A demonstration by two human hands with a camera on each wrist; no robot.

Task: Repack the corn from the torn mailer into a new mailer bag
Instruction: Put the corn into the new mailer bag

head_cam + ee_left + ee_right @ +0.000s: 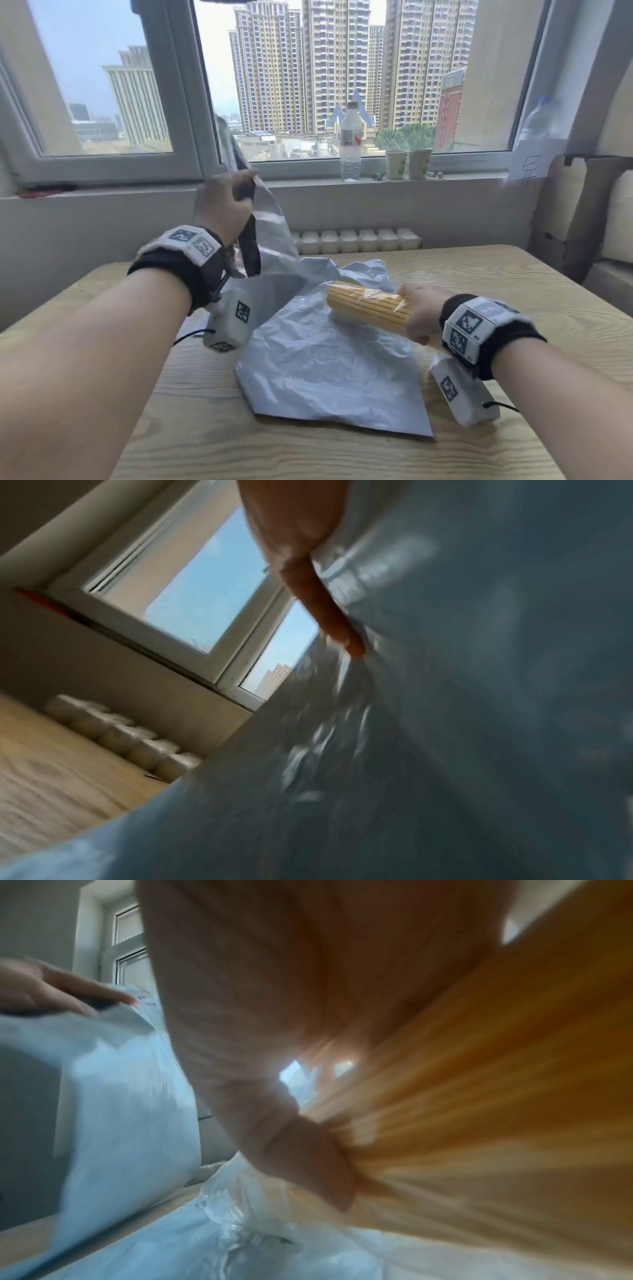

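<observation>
A yellow corn cob point(368, 305) wrapped in clear film is gripped at its right end by my right hand point(419, 315), low over a crumpled grey mailer point(329, 363) lying flat on the wooden table point(513, 274). My left hand point(222, 205) is raised above the table's left side and pinches the upper edge of a second grey mailer point(270, 233) with a dark inner face, which hangs down to the table. In the right wrist view the corn point(479, 1110) fills the right side, blurred. The left wrist view shows grey plastic point(445, 723) under my fingers point(329, 615).
A water bottle point(350, 144) and two paper cups point(407, 163) stand on the window sill beyond the table. A row of white rolls point(356, 240) sits behind the table's far edge. Cardboard boxes point(575, 205) are stacked at the right.
</observation>
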